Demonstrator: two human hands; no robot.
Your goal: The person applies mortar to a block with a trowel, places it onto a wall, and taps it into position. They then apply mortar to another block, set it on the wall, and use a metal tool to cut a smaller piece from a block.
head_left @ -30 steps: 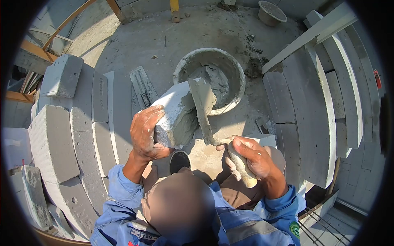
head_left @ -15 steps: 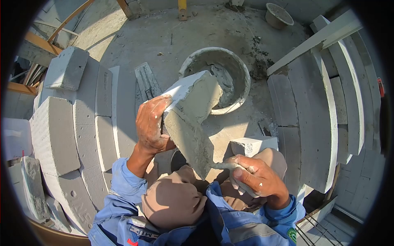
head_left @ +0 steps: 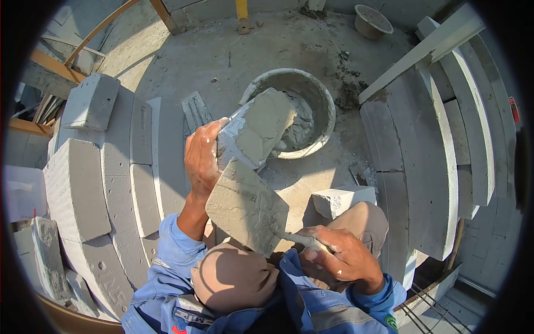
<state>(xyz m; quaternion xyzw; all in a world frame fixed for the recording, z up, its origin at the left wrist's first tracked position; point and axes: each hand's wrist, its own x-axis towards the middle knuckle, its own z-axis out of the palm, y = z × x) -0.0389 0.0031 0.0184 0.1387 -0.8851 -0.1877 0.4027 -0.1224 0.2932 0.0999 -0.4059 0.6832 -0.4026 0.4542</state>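
Note:
My left hand grips a cut piece of light concrete block by its left side. Wet grey mortar covers the block's upper face. In my right hand is the handle of a trowel, its broad blade smeared with mortar and pointing up and left. The blade lies just below the block's near end, its tip overlapping the block's lower edge in this view. Behind the block stands a round bucket with wet mortar inside, partly hidden by the block.
Stacked pale blocks line the left side, and a block wall rises on the right. A mortar-caked flat tool lies on the floor left of the bucket. Near my right knee sits a small block. A basin stands at the back.
The trowel blade has turned flatter, showing its broad face, and has swung left, away from the mortared face. The block has shifted slightly and tilted in my left hand.

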